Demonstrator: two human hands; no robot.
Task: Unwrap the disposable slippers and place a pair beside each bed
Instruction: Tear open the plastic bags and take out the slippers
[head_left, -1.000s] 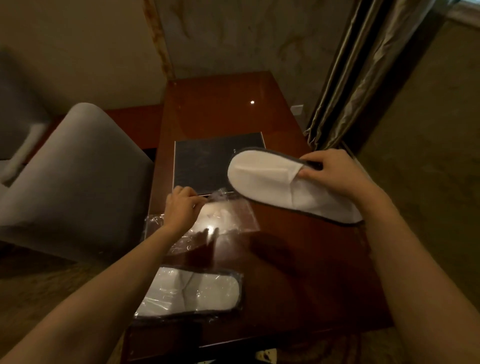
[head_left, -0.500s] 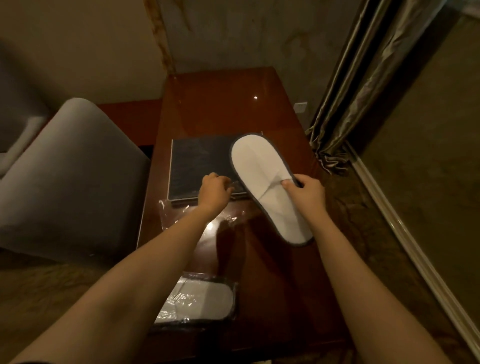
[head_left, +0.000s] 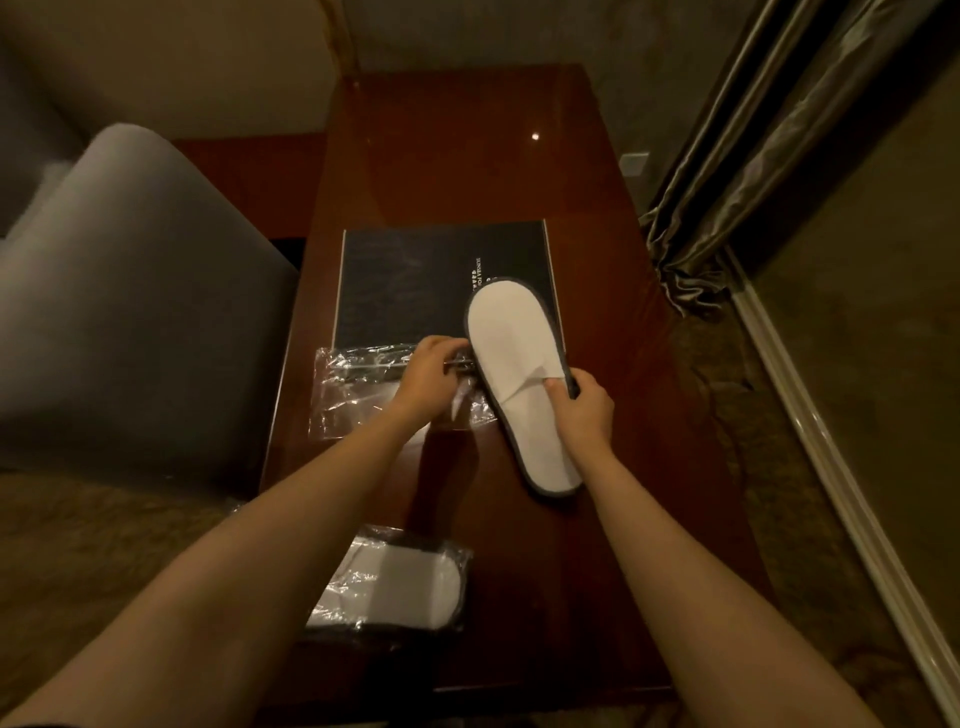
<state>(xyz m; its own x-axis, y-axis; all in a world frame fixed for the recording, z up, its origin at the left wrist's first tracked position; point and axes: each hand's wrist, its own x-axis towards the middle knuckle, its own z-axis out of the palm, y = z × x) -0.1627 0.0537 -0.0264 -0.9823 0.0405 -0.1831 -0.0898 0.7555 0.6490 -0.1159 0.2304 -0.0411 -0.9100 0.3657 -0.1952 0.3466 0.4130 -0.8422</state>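
Observation:
My right hand (head_left: 579, 408) grips a white disposable slipper (head_left: 514, 358) with a dark rim, thumb on its strap, above the wooden table (head_left: 519, 545). The slipper's toe end lies over a black folder (head_left: 431, 280). My left hand (head_left: 428, 376) has its fingers curled on something dark at the slipper's left edge, over the opened clear plastic wrapper (head_left: 358, 395). What it holds is too small to tell. A second pair of slippers, still sealed in plastic (head_left: 400, 584), lies at the table's near left edge.
A grey upholstered chair (head_left: 130, 312) stands close on the left of the table. Curtains (head_left: 753, 145) hang at the right, with carpet floor (head_left: 857, 389) beside them. A wall with an outlet plate (head_left: 635, 163) is behind the table.
My right hand turned the slipper from lying crosswise to pointing away from me and brought it nearer. My left hand left the wrapper's middle and moved up to the slipper's left edge.

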